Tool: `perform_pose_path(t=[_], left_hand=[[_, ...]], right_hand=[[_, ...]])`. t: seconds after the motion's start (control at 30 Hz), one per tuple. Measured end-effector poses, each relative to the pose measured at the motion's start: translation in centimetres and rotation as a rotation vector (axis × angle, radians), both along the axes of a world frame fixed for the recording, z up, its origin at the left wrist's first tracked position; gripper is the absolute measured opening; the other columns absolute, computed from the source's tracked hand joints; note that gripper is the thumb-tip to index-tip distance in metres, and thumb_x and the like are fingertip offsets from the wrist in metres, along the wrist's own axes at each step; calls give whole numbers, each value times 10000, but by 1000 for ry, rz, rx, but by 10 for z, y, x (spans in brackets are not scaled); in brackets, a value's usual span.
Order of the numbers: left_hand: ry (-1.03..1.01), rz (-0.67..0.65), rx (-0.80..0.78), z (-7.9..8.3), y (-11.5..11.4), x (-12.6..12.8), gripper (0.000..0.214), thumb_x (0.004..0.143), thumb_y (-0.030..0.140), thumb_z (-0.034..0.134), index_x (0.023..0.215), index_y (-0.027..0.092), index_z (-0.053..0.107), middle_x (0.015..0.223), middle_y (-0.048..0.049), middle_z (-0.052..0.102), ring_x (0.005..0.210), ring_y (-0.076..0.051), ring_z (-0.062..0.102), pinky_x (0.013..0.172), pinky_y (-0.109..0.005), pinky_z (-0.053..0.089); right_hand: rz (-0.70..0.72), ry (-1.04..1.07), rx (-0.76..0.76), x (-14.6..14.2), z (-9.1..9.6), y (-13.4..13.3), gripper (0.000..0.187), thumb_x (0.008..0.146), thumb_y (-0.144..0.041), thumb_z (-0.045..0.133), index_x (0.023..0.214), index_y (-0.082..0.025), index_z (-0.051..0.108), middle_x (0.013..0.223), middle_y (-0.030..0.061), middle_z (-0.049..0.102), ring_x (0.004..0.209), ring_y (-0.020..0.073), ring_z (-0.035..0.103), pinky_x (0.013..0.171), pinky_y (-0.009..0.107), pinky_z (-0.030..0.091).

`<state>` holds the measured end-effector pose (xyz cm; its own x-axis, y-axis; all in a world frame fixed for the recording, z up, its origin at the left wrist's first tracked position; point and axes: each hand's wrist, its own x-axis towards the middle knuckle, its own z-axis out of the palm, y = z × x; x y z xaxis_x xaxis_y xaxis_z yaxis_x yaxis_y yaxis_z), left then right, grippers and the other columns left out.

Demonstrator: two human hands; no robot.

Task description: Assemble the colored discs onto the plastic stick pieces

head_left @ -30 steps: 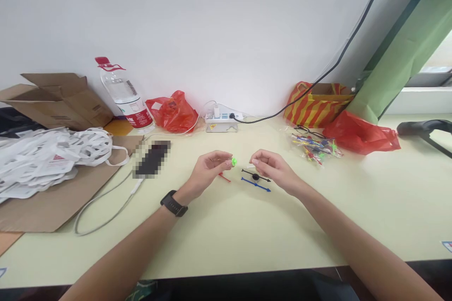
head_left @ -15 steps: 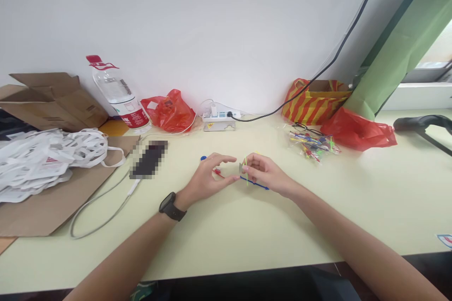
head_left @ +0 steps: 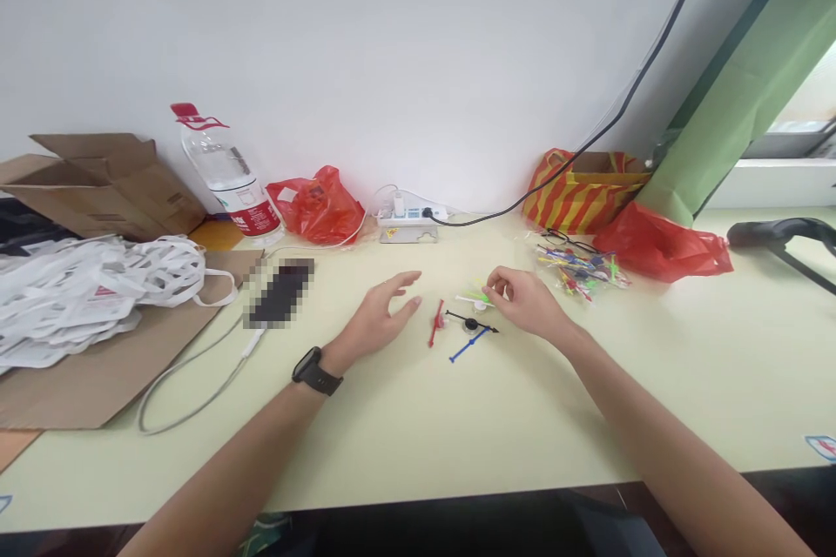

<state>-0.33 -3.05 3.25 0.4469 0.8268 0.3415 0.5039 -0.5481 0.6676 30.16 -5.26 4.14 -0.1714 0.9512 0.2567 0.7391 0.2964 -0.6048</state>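
Note:
My left hand (head_left: 380, 318) hovers over the table left of the small parts, thumb and fingers apart, holding nothing. My right hand (head_left: 526, 300) is closed in a pinch at a green plastic spinner arrow (head_left: 484, 296), whose far side is partly hidden by the fingers. Close by lies a white spinner arrow (head_left: 471, 301). In front of the hands are a red spinner arrow (head_left: 437, 326), a black spinner arrow (head_left: 471, 325) with a round hub, and a blue spinner arrow (head_left: 468, 345). A yellowish piece behind the white one is too blurred to name.
Bagged coloured arrows (head_left: 578, 265) lie at the right, beside a red plastic bag (head_left: 663, 244). A power strip (head_left: 411, 213) stands by the wall. To the left are a phone (head_left: 282, 294) on a cable, a large bottle (head_left: 239, 191) and a pile of white straps (head_left: 97, 305).
My right hand has moved right and slightly back with the green arrow. My left hand has drawn a little left. The red, black and blue arrows now show uncovered between the hands.

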Motion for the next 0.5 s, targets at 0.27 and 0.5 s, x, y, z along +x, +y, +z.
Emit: perform_pose_path(t=[0.27,0.5], left_hand=[[369,245,128,-20,26,-31,411,931,320,616,1293,136,678,1342,-171,650,1193,-359,613,1054,-524,514],[237,258,74,-23,33,-33,137,907,246,609,964,173,710,1025,-130,730,911,-277,706,870,-432,566]], right_hand=[[500,-180,-138,-17,9,-22,168,831,-109,636,890,-221,747,851,13,739,719,155,612,673,270,421],[495,-227,-148,-14,6,-20,176,845,-88,622,874,-226,728,952,24,752,852,191,657,747,302,435]])
